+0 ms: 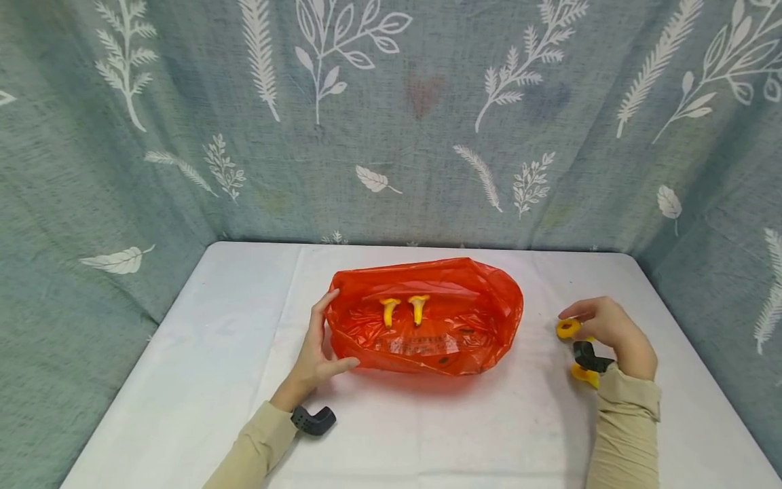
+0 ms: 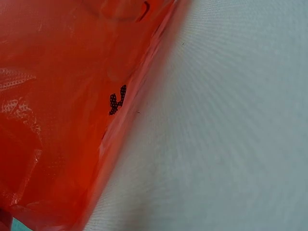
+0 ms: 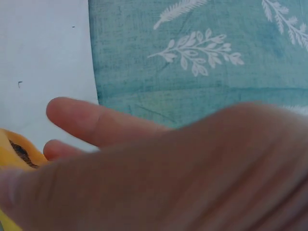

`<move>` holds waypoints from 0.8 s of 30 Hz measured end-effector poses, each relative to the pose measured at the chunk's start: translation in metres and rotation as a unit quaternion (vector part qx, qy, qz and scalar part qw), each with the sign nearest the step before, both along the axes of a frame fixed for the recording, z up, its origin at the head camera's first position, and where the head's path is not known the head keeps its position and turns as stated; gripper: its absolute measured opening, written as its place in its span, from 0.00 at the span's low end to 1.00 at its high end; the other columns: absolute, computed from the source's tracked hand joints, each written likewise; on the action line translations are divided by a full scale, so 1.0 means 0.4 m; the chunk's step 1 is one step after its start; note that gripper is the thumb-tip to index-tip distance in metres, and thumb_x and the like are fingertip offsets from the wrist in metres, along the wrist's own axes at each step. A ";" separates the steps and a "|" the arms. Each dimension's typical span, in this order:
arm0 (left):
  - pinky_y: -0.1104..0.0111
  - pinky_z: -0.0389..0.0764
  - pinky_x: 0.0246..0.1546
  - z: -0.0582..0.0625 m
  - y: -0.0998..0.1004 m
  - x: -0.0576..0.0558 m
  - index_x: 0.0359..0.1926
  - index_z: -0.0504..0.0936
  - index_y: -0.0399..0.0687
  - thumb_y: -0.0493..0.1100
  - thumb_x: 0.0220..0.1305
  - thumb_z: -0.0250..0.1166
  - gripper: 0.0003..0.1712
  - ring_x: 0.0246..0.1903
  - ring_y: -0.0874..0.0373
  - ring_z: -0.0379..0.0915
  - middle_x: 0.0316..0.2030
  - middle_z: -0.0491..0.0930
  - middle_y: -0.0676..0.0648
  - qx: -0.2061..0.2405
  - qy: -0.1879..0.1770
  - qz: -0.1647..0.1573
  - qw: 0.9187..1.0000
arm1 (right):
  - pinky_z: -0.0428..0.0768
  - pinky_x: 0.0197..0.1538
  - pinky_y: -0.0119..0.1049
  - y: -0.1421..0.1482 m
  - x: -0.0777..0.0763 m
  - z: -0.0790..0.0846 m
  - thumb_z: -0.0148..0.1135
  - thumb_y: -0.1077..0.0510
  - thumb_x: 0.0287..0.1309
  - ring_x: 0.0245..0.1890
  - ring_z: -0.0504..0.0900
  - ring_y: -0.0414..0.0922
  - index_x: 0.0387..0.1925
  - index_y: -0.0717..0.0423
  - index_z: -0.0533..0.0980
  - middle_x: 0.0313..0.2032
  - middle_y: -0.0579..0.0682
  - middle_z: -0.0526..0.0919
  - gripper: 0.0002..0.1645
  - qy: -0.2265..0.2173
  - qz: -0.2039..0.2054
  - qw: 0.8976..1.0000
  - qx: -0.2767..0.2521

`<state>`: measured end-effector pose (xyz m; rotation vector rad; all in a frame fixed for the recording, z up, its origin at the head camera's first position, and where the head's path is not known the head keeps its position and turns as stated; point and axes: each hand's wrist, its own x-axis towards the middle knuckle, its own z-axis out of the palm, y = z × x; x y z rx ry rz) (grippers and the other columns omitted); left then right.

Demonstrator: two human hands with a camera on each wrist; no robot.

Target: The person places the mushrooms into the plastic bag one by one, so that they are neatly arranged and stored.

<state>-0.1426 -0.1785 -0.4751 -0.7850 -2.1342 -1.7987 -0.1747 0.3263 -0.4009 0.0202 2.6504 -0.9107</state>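
"Leafy curtain (image 1: 421, 136), white counter (image 1: 391, 435). Grip?"

"Right hand (image 1: 613, 333) half-curled about a yellow piece (image 1: 568, 335), right of frame; pinched, I can't tell. Left hand (image 1: 318, 350) spread against the bag (image 1: 482, 299), centre: slipping could collapse it."

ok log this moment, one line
left hand: touches red bag; right hand: at yellow piece, grip unclear; inside bag: two yellow mushrooms

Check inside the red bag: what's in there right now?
Inside the red bag, a yellow mushroom-shaped piece lies on the left, with a second mushroom-shaped piece beside it, not touching. Whatever the folds and near rim cover cannot be seen.
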 end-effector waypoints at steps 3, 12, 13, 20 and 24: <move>0.32 0.45 0.66 0.032 0.008 0.015 0.73 0.48 0.30 0.32 0.35 0.80 0.67 0.70 0.32 0.46 0.70 0.52 0.27 -0.009 -0.012 0.002 1.000 | 0.79 0.48 0.55 0.002 -0.002 -0.006 0.63 0.71 0.48 0.49 0.75 0.63 0.48 0.66 0.82 0.52 0.70 0.79 0.21 -0.011 -0.007 1.000 -0.001; 0.33 0.53 0.65 0.040 0.015 0.018 0.74 0.45 0.34 0.30 0.34 0.82 0.70 0.68 0.28 0.50 0.68 0.55 0.27 -0.035 -0.024 0.010 0.999 | 0.76 0.51 0.57 -0.001 -0.004 -0.014 0.62 0.71 0.50 0.50 0.73 0.63 0.45 0.67 0.83 0.52 0.70 0.78 0.18 -0.019 -0.024 0.999 -0.014; 0.33 0.54 0.64 0.039 0.015 0.016 0.74 0.45 0.34 0.29 0.34 0.82 0.70 0.67 0.28 0.50 0.68 0.54 0.26 -0.035 -0.025 0.009 0.999 | 0.76 0.51 0.57 -0.002 -0.005 -0.015 0.63 0.70 0.50 0.50 0.73 0.63 0.45 0.67 0.83 0.52 0.70 0.78 0.18 -0.021 -0.026 0.999 -0.014; 0.33 0.52 0.65 0.033 0.010 0.008 0.74 0.45 0.35 0.29 0.35 0.81 0.70 0.72 0.34 0.44 0.75 0.45 0.34 -0.043 -0.013 0.012 0.999 | 0.76 0.51 0.58 -0.006 -0.012 -0.021 0.65 0.66 0.53 0.49 0.73 0.62 0.45 0.66 0.84 0.51 0.68 0.80 0.16 -0.019 -0.023 1.000 -0.002; 0.35 0.46 0.67 0.030 0.004 0.003 0.74 0.45 0.34 0.26 0.35 0.80 0.69 0.74 0.40 0.39 0.76 0.42 0.37 -0.030 -0.008 0.011 0.999 | 0.75 0.53 0.60 -0.009 -0.015 -0.022 0.65 0.67 0.52 0.50 0.73 0.63 0.45 0.67 0.83 0.50 0.69 0.80 0.16 -0.017 -0.023 1.000 0.002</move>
